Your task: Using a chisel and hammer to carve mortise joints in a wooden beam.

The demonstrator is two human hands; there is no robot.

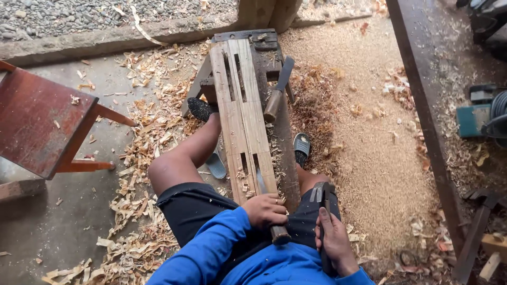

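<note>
Lying lengthwise on a dark wooden bench (282, 132): two pale slotted wooden planks (243, 116), a wooden-handled chisel (277, 92) resting just right of them. Standing well left: a red wooden chair (37, 121). Spreading right: a heap of fine sawdust (369, 158).

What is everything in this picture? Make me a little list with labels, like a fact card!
Place: concrete floor covered in wood shavings and sawdust
Person: seated astride a low bench, blue sleeves, dark shorts
Left hand: gripping a chisel, blade set on the planks
Right hand: holding a hammer, head raised
Workpiece: two pale planks with slots cut in them
Spare tool: another chisel lying on the bench
Nearby: red wooden stool, a grey sandal
</note>
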